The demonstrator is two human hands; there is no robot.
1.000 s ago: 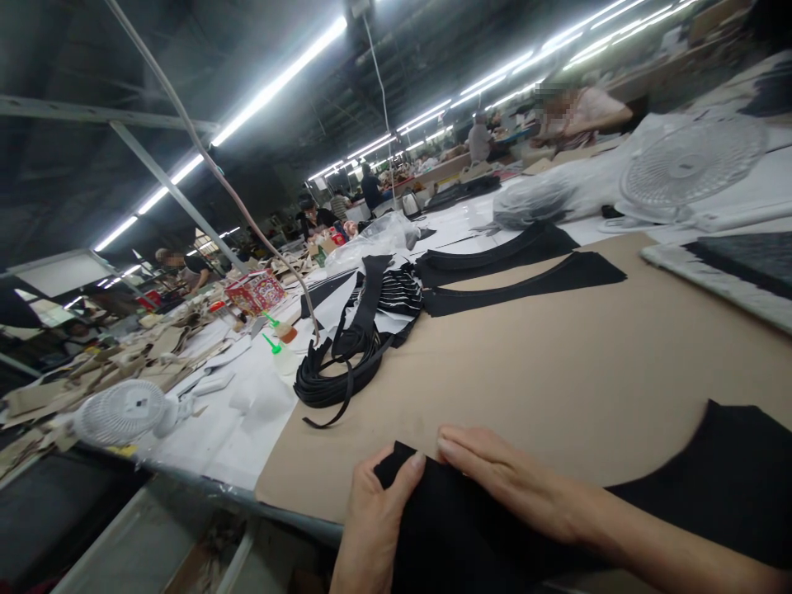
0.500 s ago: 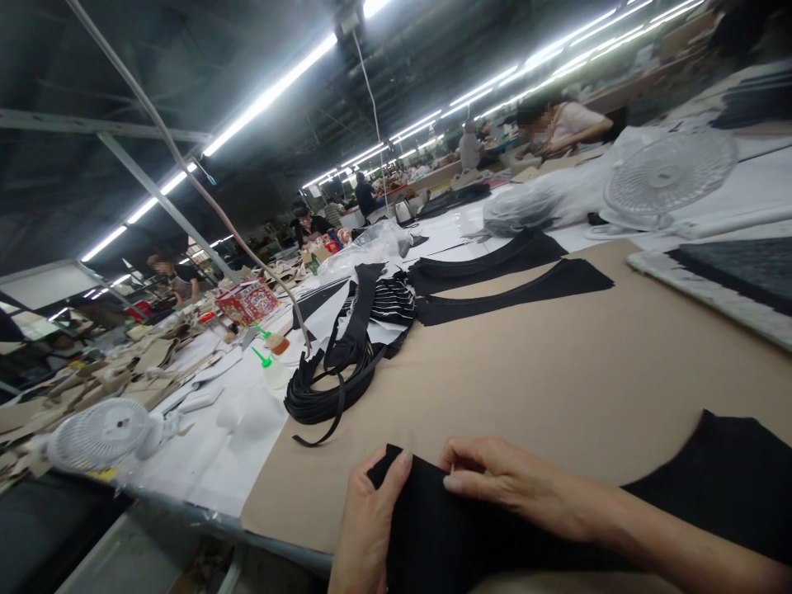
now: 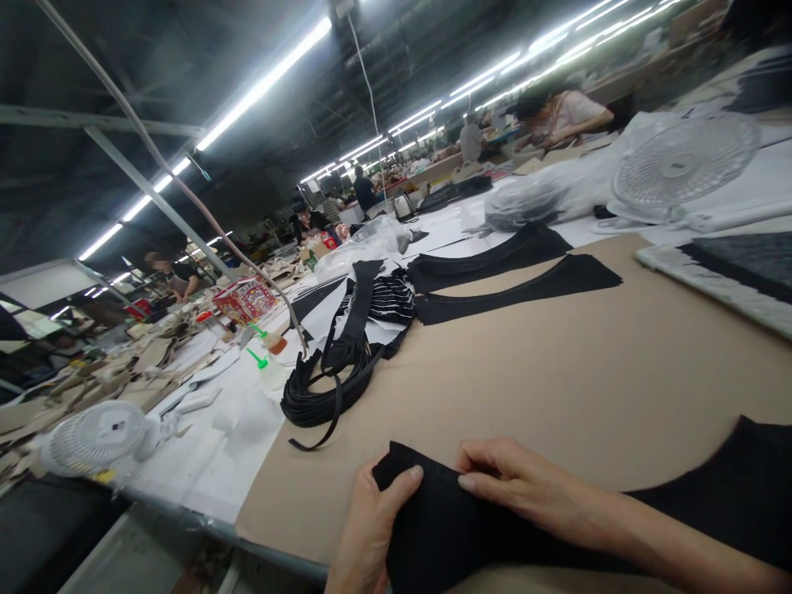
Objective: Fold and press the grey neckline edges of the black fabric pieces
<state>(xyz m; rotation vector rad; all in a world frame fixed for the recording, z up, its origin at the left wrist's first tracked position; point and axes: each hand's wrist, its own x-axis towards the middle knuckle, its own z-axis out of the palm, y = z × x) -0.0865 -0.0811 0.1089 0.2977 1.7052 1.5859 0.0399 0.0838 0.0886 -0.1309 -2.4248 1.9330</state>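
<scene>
A black fabric piece [image 3: 439,528] lies between my two hands at the near edge of the table, its body stretching away to the right under my right forearm. My left hand [image 3: 377,511] grips its left end, thumb on top and fingers underneath. On its upper edge, my right hand [image 3: 501,474] pinches the cloth between thumb and curled fingers. Beneath everything spreads a tan sheet [image 3: 525,371]. Beyond my hands sits a coil of black strips [image 3: 327,396], with long curved black pieces [image 3: 520,289] farther back.
Small fans stand at the left [image 3: 96,437] and the right [image 3: 686,161]. Two green-tipped bottles [image 3: 267,371] and a red patterned box [image 3: 244,299] are on the left. A hanging cord [image 3: 247,256] drops near the coil. Several people work in the background.
My right hand has shifted slightly right along the fabric's upper edge, away from my left hand. The left thumb lies further over the cloth, and more of its edge shows between the hands.
</scene>
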